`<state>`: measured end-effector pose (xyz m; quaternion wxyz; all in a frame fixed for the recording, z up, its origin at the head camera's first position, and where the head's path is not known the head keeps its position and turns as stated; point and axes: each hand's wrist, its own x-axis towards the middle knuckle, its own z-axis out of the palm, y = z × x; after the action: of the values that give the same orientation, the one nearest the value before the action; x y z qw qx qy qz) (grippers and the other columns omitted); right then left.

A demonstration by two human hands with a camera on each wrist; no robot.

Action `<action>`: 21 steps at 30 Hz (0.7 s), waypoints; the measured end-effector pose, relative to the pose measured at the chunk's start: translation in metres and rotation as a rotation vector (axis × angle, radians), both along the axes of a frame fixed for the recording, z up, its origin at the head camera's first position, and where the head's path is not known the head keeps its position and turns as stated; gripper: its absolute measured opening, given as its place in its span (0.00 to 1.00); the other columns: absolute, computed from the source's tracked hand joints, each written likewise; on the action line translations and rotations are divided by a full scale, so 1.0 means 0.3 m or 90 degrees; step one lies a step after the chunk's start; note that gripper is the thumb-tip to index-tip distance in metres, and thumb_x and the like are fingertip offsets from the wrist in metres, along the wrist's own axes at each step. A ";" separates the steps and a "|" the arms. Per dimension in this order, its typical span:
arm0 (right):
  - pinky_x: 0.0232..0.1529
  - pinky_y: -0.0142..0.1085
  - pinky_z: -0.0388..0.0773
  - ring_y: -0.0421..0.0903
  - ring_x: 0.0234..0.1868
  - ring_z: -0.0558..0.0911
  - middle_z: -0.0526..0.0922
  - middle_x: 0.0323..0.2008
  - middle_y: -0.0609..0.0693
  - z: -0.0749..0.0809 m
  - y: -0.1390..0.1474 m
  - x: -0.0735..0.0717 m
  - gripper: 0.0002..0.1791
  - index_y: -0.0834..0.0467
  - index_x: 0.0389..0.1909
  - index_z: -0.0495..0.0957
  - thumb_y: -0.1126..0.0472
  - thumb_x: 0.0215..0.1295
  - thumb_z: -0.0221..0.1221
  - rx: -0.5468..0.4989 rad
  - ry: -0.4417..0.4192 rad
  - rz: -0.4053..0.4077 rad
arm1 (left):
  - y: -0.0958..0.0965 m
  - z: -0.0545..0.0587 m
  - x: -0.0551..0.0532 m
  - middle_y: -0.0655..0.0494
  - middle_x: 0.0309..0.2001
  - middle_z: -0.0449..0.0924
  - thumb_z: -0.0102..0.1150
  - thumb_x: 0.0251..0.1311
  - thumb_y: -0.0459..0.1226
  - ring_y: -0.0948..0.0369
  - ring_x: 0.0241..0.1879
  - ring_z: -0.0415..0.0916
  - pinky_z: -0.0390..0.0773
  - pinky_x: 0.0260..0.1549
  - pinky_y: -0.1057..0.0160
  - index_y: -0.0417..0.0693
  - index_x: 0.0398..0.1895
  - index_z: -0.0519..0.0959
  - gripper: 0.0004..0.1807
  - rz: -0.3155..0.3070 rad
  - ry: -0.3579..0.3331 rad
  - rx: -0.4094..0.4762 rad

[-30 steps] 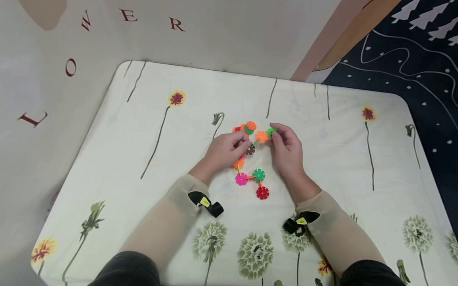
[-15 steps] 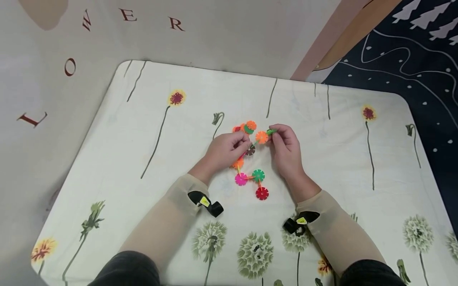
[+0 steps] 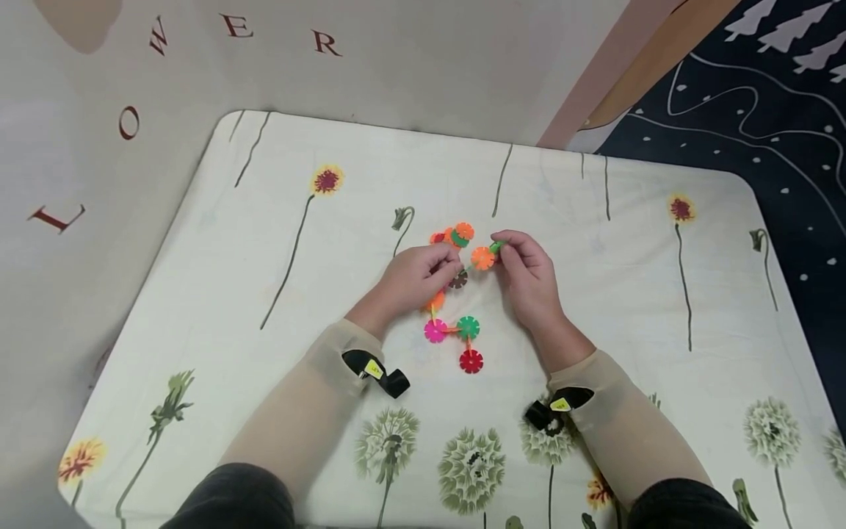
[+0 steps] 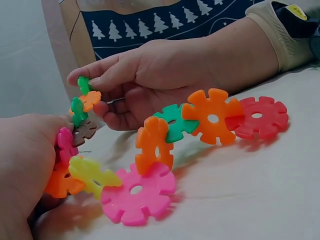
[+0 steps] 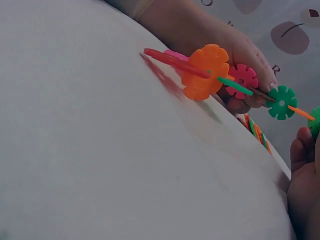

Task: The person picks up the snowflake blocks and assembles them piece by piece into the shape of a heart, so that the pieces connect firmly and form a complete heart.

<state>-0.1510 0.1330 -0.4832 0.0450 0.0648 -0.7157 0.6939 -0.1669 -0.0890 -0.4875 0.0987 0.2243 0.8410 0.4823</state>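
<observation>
A chain of flower-shaped interlocking plastic discs runs between both hands and trails toward the person. My left hand (image 3: 418, 276) pinches it near a brown disc (image 4: 86, 131) and a green disc (image 4: 78, 111), its fingertips partly hiding them. At the chain's far end, my right hand (image 3: 531, 283) pinches a small green disc (image 4: 83, 83) between thumb and forefinger. That disc is slotted into an orange disc (image 3: 483, 258). Below the left hand hang a yellow disc (image 4: 93, 176), a pink disc (image 3: 435, 330), a green disc (image 3: 468, 327) and, at the end, a red disc (image 3: 471, 361).
Behind the left hand lies a row of stacked discs (image 3: 464, 232) in orange, green and red, partly covered by that hand. A flower-print cloth (image 3: 370, 169) covers the table. The pale wall (image 3: 423, 81) stands along the table's far edge.
The right hand has come slightly down and left, and its green disc has turned. The chain's lower end has swung a little to the left. The left hand has hardly moved.
</observation>
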 end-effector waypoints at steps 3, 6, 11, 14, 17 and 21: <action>0.51 0.33 0.79 0.45 0.44 0.79 0.82 0.44 0.49 0.000 0.004 -0.001 0.14 0.72 0.58 0.79 0.68 0.84 0.50 0.019 -0.009 -0.003 | -0.003 0.003 -0.001 0.58 0.24 0.73 0.57 0.79 0.41 0.58 0.26 0.71 0.69 0.31 0.59 0.54 0.35 0.76 0.09 -0.006 -0.007 0.004; 0.52 0.32 0.79 0.44 0.45 0.79 0.82 0.47 0.54 0.000 0.007 -0.001 0.14 0.71 0.58 0.80 0.67 0.84 0.51 0.035 -0.013 -0.001 | -0.007 0.005 -0.001 0.57 0.25 0.73 0.57 0.79 0.41 0.57 0.26 0.71 0.69 0.31 0.59 0.53 0.36 0.76 0.09 -0.012 -0.010 0.009; 0.53 0.32 0.80 0.43 0.47 0.80 0.84 0.48 0.54 0.002 0.004 0.000 0.13 0.72 0.56 0.81 0.69 0.82 0.52 0.028 -0.010 -0.002 | -0.016 0.008 -0.002 0.57 0.27 0.74 0.56 0.80 0.41 0.57 0.27 0.71 0.71 0.32 0.58 0.53 0.37 0.77 0.08 -0.016 -0.020 0.025; 0.52 0.32 0.82 0.41 0.45 0.82 0.86 0.44 0.47 0.004 0.000 0.001 0.12 0.73 0.54 0.82 0.70 0.81 0.55 0.019 -0.004 -0.011 | -0.021 0.010 -0.003 0.57 0.29 0.76 0.55 0.80 0.41 0.57 0.29 0.72 0.73 0.34 0.57 0.53 0.38 0.78 0.08 -0.018 -0.041 0.047; 0.50 0.32 0.83 0.39 0.41 0.82 0.87 0.42 0.42 0.008 -0.004 0.004 0.11 0.75 0.53 0.81 0.72 0.80 0.55 0.002 0.005 -0.006 | -0.025 0.010 -0.005 0.56 0.30 0.77 0.56 0.80 0.40 0.56 0.30 0.73 0.73 0.35 0.57 0.53 0.39 0.79 0.08 -0.022 -0.056 0.066; 0.46 0.31 0.83 0.39 0.38 0.81 0.87 0.41 0.43 0.007 0.000 0.004 0.11 0.75 0.52 0.82 0.73 0.79 0.56 0.009 0.026 0.003 | -0.027 0.007 -0.008 0.56 0.30 0.78 0.56 0.80 0.39 0.56 0.30 0.73 0.74 0.35 0.57 0.51 0.38 0.79 0.08 -0.033 -0.052 0.078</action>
<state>-0.1497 0.1330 -0.4811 0.0575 0.0807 -0.7193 0.6876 -0.1692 -0.0971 -0.4854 0.1313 0.2322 0.7989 0.5391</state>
